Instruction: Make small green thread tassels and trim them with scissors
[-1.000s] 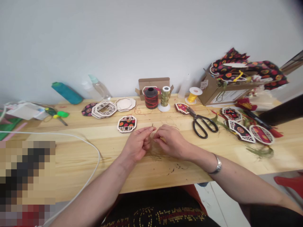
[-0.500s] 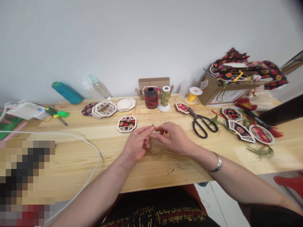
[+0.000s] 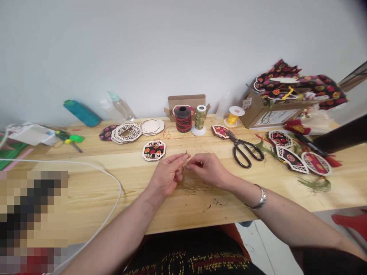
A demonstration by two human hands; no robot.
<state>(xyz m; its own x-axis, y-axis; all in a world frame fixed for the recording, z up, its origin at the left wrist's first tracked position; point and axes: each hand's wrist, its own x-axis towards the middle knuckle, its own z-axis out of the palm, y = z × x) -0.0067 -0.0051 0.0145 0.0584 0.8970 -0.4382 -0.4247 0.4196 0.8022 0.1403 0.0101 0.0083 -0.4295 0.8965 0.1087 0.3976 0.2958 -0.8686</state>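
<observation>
My left hand (image 3: 168, 172) is closed in a pinch around a small bundle of thin olive-green threads (image 3: 187, 186). Its loose ends fan out below the fingers, and a short tip pokes up above the thumb. Close beside it, my right hand (image 3: 210, 170) has thumb and fingertips pressed together at the bundle; what they grip is too fine to make out. Beyond my left hand lies a lattice-framed ornament (image 3: 154, 150) backed with patterned fabric. Black-handled scissors (image 3: 243, 149) rest to the right, their blades touching a fan-shaped ornament (image 3: 220, 131).
Spools of red-black cord (image 3: 183, 120), green thread (image 3: 200, 118) and yellow cord (image 3: 233, 119) stand at the back. A cardboard box (image 3: 276, 114) of fabric is at right, near several finished ornaments (image 3: 292, 158). A white cable (image 3: 114, 183) crosses the left side.
My right hand's fingers have drawn together into a tighter pinch by the threads, and the hand has shifted slightly lower. My left hand keeps its hold almost in place.
</observation>
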